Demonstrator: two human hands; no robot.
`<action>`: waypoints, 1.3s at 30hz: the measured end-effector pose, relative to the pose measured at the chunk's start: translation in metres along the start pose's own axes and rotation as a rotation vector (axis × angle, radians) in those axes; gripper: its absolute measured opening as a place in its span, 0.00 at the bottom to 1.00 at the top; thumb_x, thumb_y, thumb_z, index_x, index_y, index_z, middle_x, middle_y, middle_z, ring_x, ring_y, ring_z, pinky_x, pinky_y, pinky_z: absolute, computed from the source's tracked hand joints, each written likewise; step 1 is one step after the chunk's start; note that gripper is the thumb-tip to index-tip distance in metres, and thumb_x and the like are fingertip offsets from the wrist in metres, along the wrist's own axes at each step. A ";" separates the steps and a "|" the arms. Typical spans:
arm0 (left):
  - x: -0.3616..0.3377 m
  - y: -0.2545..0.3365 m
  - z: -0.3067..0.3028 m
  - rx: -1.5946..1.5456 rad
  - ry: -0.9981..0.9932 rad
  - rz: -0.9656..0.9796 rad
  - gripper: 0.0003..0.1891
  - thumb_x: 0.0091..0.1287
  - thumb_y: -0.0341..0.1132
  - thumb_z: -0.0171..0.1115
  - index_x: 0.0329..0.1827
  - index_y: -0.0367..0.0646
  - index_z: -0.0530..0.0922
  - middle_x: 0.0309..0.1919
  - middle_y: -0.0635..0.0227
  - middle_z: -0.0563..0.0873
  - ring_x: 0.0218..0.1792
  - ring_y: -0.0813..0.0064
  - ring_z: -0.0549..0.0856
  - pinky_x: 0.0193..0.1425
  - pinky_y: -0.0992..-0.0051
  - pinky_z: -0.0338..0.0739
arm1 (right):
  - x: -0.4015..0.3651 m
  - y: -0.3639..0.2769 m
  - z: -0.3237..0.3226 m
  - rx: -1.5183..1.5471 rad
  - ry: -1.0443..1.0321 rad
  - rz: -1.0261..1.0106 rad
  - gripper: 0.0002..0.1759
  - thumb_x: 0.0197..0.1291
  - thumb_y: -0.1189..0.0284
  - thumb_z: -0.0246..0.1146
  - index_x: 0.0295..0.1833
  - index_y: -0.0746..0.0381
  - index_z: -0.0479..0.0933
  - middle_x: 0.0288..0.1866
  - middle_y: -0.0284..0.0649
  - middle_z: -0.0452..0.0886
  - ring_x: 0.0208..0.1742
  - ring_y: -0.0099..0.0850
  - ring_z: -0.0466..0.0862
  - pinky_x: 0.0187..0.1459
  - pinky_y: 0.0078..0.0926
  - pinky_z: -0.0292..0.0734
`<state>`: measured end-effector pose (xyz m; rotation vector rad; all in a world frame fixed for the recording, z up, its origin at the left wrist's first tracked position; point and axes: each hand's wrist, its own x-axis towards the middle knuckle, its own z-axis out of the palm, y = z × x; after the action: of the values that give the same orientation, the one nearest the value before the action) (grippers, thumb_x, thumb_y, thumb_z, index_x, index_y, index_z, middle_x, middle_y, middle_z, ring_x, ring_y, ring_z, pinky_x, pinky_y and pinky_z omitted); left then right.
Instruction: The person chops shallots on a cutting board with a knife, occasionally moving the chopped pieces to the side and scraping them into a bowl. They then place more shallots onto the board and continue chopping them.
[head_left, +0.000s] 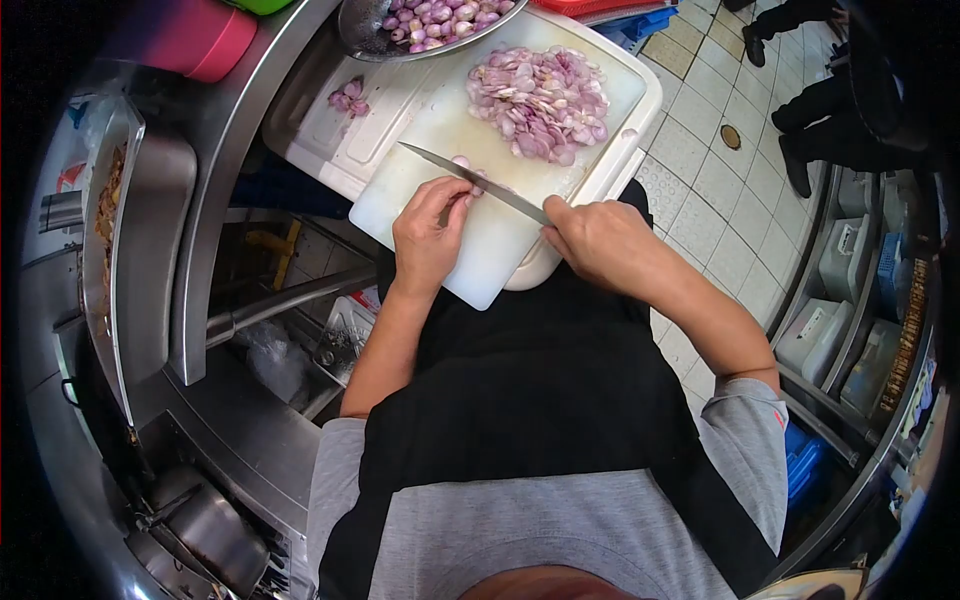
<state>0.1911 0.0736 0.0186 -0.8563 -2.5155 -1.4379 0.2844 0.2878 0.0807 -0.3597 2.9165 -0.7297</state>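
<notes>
My right hand [603, 243] is wrapped round the handle of a long knife [512, 199], whose blade points up and left across the white cutting board [482, 265]. Left of the blade, my left hand [435, 225] pinches a small shallot [477, 188] against the board, its fingertips close to the blade. One small pale slice [460, 161] lies just beyond the knife. A large heap of sliced shallots [540, 100] covers the far part of the board.
A metal bowl of peeled shallots [440, 22] stands at the far edge. A few shallot pieces [349, 97] lie on the white lid [310, 150] at left. A steel counter [215, 190] runs along the left. Two people's legs [825, 125] show at upper right.
</notes>
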 end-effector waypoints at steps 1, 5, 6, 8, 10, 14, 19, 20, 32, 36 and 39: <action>0.000 0.000 0.000 -0.004 -0.001 -0.004 0.10 0.61 0.21 0.68 0.45 0.39 0.85 0.43 0.61 0.88 0.40 0.68 0.90 0.46 0.73 0.84 | -0.006 -0.004 -0.008 -0.004 -0.032 0.027 0.12 0.68 0.67 0.60 0.41 0.66 0.69 0.20 0.51 0.79 0.26 0.53 0.83 0.28 0.50 0.77; 0.000 -0.002 0.001 -0.008 0.000 0.006 0.10 0.61 0.21 0.68 0.44 0.38 0.84 0.43 0.61 0.88 0.40 0.68 0.90 0.46 0.73 0.85 | -0.010 -0.006 -0.011 0.016 -0.068 0.062 0.13 0.68 0.67 0.60 0.41 0.66 0.69 0.19 0.52 0.79 0.25 0.54 0.83 0.28 0.50 0.77; 0.000 -0.003 0.001 -0.013 0.006 0.009 0.09 0.61 0.21 0.68 0.44 0.38 0.84 0.43 0.60 0.88 0.40 0.68 0.90 0.45 0.73 0.85 | -0.008 -0.005 -0.007 0.015 -0.068 0.061 0.13 0.68 0.67 0.60 0.41 0.66 0.69 0.19 0.52 0.79 0.25 0.54 0.83 0.28 0.50 0.77; -0.001 -0.003 0.000 0.008 0.004 0.008 0.10 0.61 0.21 0.68 0.44 0.38 0.84 0.43 0.60 0.88 0.40 0.68 0.90 0.45 0.73 0.85 | 0.003 -0.001 0.008 0.029 -0.080 0.058 0.13 0.69 0.66 0.58 0.42 0.67 0.71 0.22 0.53 0.81 0.29 0.54 0.85 0.31 0.50 0.80; 0.000 -0.001 0.001 0.026 0.002 0.013 0.10 0.61 0.21 0.68 0.45 0.38 0.84 0.43 0.60 0.88 0.40 0.67 0.90 0.45 0.73 0.85 | 0.014 0.004 0.023 0.096 -0.077 0.075 0.14 0.70 0.65 0.58 0.42 0.67 0.70 0.23 0.54 0.81 0.30 0.56 0.84 0.33 0.52 0.79; 0.004 0.004 -0.001 0.108 -0.053 0.062 0.09 0.61 0.25 0.69 0.44 0.39 0.84 0.44 0.60 0.87 0.44 0.62 0.87 0.49 0.67 0.82 | 0.026 0.029 0.026 0.278 -0.133 0.076 0.16 0.71 0.62 0.56 0.46 0.67 0.71 0.29 0.58 0.82 0.35 0.59 0.83 0.40 0.54 0.76; 0.007 0.004 -0.001 0.257 -0.127 0.162 0.08 0.61 0.28 0.70 0.43 0.40 0.85 0.44 0.60 0.86 0.47 0.59 0.84 0.51 0.63 0.77 | 0.012 0.025 0.015 0.218 -0.119 0.105 0.15 0.70 0.63 0.57 0.47 0.66 0.72 0.28 0.58 0.82 0.35 0.59 0.83 0.39 0.53 0.77; 0.007 0.005 0.000 0.266 -0.100 0.175 0.08 0.61 0.28 0.70 0.43 0.40 0.85 0.44 0.60 0.87 0.46 0.59 0.84 0.51 0.64 0.78 | 0.010 0.019 0.013 0.151 -0.112 0.125 0.15 0.70 0.63 0.58 0.46 0.65 0.71 0.27 0.57 0.81 0.34 0.58 0.84 0.38 0.54 0.77; 0.002 0.003 0.000 0.200 -0.059 0.158 0.08 0.58 0.25 0.70 0.40 0.42 0.85 0.40 0.63 0.88 0.45 0.60 0.85 0.51 0.65 0.79 | -0.005 0.002 0.006 -0.080 0.013 0.017 0.12 0.68 0.67 0.61 0.40 0.65 0.70 0.18 0.50 0.79 0.26 0.52 0.84 0.28 0.49 0.79; 0.003 0.003 0.000 0.192 -0.064 0.161 0.07 0.58 0.25 0.70 0.40 0.41 0.85 0.40 0.63 0.88 0.45 0.60 0.85 0.51 0.65 0.79 | 0.015 0.010 0.020 0.021 -0.017 0.026 0.14 0.69 0.66 0.59 0.40 0.66 0.69 0.20 0.52 0.80 0.28 0.54 0.84 0.30 0.50 0.79; 0.003 0.003 0.000 0.183 -0.050 0.161 0.07 0.58 0.25 0.70 0.40 0.41 0.85 0.40 0.63 0.88 0.45 0.60 0.85 0.51 0.65 0.79 | 0.023 0.006 0.017 0.012 -0.056 0.019 0.13 0.69 0.67 0.57 0.41 0.67 0.70 0.23 0.53 0.82 0.30 0.53 0.86 0.32 0.50 0.80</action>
<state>0.1904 0.0757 0.0218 -1.0441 -2.4984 -1.1325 0.2641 0.2793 0.0619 -0.3455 2.8583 -0.7221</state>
